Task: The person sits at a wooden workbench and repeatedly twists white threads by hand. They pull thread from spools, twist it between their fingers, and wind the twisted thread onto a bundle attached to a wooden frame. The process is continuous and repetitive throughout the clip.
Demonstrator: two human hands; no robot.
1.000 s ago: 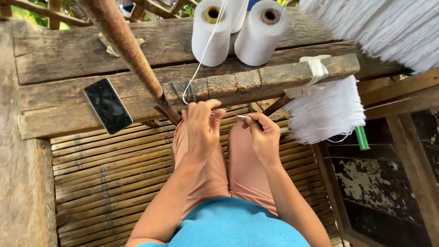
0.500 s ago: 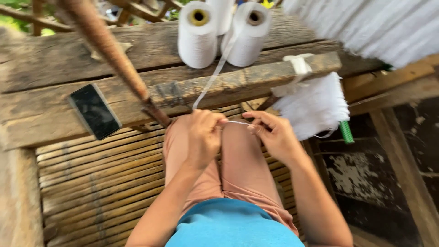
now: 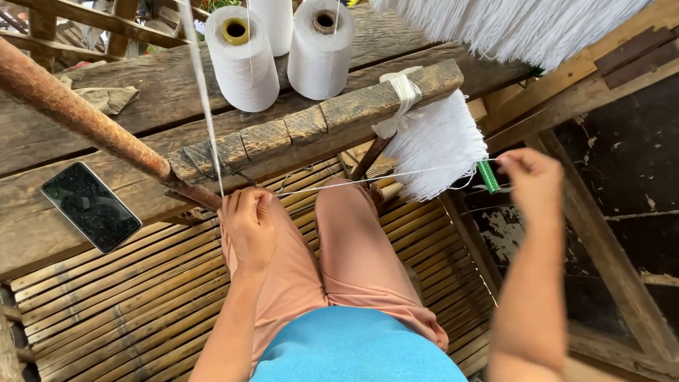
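Thread (image 3: 368,181), white and thin, runs taut between the two hands, crossing just above the knees from the left hand (image 3: 247,226) out to the right hand (image 3: 532,181). The left hand sits near the notched wooden beam (image 3: 311,127), its fingers (image 3: 260,205) pressed together and pinching one end of the strand, where a second length of thread rises steeply toward the far spools (image 3: 244,60). The right hand is held out well to the right, beside the white yarn bundle (image 3: 438,141) tied to the beam, its fingers closed on the other end. Such thread looks very light, limp and easy to snap or tangle, so it probably handles best pinched at fingertips with gentle, even tension rather than gripped hard. A dark phone (image 3: 90,206) lies on the wooden table (image 3: 42,247) at left, below a rusty pole (image 3: 85,124), and a bamboo slat floor (image 3: 127,297) lies under the legs.
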